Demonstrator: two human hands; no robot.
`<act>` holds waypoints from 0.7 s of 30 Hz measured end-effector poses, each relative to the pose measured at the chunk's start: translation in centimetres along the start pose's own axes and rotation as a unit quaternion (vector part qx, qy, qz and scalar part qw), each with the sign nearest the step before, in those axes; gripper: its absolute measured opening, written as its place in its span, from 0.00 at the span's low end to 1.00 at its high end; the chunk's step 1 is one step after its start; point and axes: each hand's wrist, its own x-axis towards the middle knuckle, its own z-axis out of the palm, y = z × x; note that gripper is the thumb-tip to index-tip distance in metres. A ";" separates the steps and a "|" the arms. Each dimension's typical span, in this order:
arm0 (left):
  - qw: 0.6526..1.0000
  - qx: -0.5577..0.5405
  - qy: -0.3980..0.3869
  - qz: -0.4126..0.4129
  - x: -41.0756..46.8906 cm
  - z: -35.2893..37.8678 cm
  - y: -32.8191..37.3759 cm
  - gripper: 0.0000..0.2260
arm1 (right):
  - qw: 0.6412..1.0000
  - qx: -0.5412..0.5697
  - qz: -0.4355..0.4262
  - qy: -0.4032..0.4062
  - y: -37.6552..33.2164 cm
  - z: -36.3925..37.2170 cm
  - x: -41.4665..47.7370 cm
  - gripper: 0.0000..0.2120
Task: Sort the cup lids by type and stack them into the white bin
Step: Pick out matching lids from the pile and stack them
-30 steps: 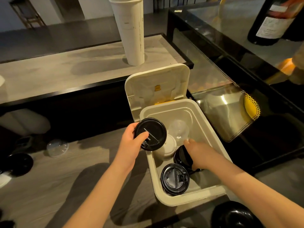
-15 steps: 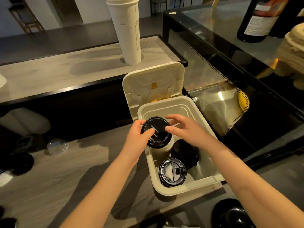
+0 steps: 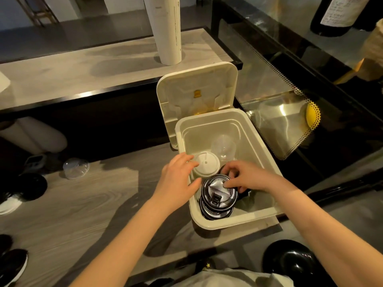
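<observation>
Both hands work inside the white bin (image 3: 209,129). My right hand (image 3: 246,177) pinches the far rim of the top lid on the black lid stack (image 3: 217,201), near the front wall. My left hand (image 3: 176,179), fingers loose, touches the white lids (image 3: 207,165) just beside the stack. A clear lid (image 3: 223,147) lies behind them.

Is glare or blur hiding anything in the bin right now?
Head view: a bright highlight washes out the top black lid, which the right hand pinches; the clear lids at the back of the white bin barely show against its pale floor; the glass case reflects strongly; wide-angle distortion bends the edges of the counter.
</observation>
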 end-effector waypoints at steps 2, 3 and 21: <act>1.000 0.008 -0.013 -0.004 -0.3 0.2 -0.3 0.20 | 0.992 -0.124 0.011 0.012 0.3 0.7 0.2 0.14; 1.000 0.003 -0.016 -0.004 -0.5 0.3 -0.5 0.19 | 0.980 -0.196 0.003 0.021 0.3 1.0 0.2 0.17; 0.987 0.075 -0.019 -0.141 -5.0 -4.6 -6.8 0.24 | 0.918 -0.287 -0.234 0.147 -10.6 3.9 1.7 0.19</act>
